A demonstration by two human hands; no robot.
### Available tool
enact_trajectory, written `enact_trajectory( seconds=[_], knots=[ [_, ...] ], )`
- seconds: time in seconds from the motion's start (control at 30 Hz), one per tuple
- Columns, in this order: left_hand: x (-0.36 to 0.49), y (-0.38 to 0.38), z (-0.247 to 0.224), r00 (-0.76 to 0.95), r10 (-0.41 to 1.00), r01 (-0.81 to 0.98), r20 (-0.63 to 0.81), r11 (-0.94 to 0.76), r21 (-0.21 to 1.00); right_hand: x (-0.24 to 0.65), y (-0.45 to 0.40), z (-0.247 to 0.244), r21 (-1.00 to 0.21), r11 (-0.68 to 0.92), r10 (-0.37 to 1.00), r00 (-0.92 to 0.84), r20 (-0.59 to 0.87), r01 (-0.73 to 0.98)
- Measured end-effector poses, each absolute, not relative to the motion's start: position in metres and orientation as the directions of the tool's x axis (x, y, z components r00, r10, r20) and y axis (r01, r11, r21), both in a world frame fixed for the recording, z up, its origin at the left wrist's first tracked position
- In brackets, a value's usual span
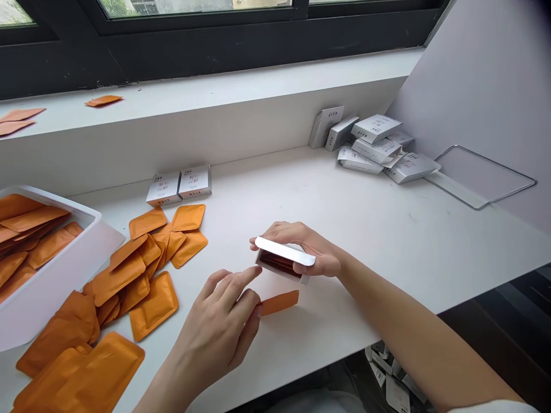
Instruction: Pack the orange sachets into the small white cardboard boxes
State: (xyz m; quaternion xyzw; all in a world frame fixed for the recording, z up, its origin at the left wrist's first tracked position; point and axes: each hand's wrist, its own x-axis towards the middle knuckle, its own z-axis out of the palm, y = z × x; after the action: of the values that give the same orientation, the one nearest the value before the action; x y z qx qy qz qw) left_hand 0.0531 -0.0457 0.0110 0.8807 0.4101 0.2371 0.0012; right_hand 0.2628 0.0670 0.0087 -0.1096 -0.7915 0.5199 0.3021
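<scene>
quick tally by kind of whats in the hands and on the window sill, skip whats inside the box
Orange sachets: 4 (1 in the left hand, 3 visible on the window sill)
Open white box: 1 (in the right hand)
Total: 5

A satiny, creased finish is seen on the orange sachets [118,281] at 8 o'clock; paper or foil can't be told, tbh. The boxes [376,128] at 2 look to be made of smooth card, the frame [495,164] at 3 of shiny metal wire, the bin [47,292] at 9 of smooth plastic.
</scene>
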Motion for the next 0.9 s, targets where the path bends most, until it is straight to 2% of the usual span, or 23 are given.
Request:
enact_trajectory(
  seconds=[0.37,0.57,0.77,0.9],
  knots=[
    [0.054,-0.044,0.008,0.553,0.736,0.724,0.390,-0.656,0.214,0.263,0.079,-0.005,-0.908,0.381,0.520,-0.771,0.368,-0.176],
    [0.052,-0.043,0.008,0.528,0.746,0.743,0.407,-0.637,0.205,0.262,0.078,-0.007,-0.946,0.279,0.554,-0.778,0.297,-0.162],
    [0.056,-0.044,0.009,0.493,0.704,0.740,0.511,-0.648,0.181,0.259,0.078,-0.011,-0.930,0.299,0.523,-0.779,0.346,-0.213],
    [0.055,-0.046,0.008,0.441,0.706,0.740,0.554,-0.635,0.221,0.258,0.082,-0.016,-0.921,0.315,0.513,-0.776,0.368,-0.229]
  ],
)
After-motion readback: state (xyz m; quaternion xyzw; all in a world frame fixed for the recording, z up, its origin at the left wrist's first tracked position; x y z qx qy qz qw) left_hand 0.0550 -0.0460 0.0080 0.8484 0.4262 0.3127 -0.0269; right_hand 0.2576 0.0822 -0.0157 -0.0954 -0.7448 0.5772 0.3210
